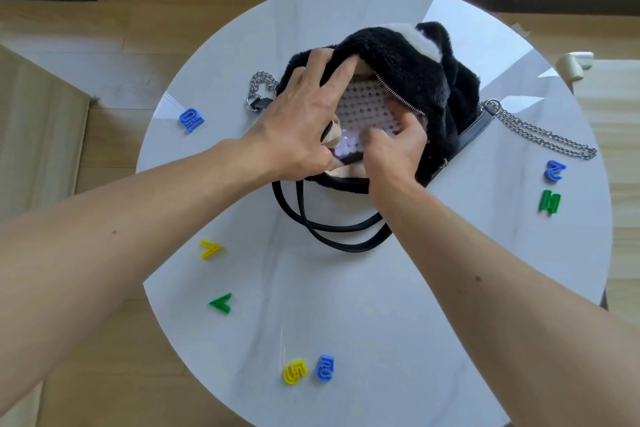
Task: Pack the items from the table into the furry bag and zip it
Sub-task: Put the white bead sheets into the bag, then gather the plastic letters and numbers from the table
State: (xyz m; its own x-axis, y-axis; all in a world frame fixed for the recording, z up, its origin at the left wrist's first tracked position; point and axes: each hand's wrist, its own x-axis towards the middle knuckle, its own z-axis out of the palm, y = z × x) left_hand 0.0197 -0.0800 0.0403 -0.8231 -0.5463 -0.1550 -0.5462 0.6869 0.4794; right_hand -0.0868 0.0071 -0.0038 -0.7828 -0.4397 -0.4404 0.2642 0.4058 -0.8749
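The left hand spreads the furry bag mouth open mid-worktop; the right hand pinches a white studded board, seemingly half inside. Seven plastic characters remain outside; zip undone.

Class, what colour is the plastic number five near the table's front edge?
Yellow: the plastic number five, clearest in the head view.

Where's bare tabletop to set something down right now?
Bare: the near middle, between the black handles, green V and yellow 5; also the far-left rim beyond the chain. Crowded: around the furry bag, where both hands work.
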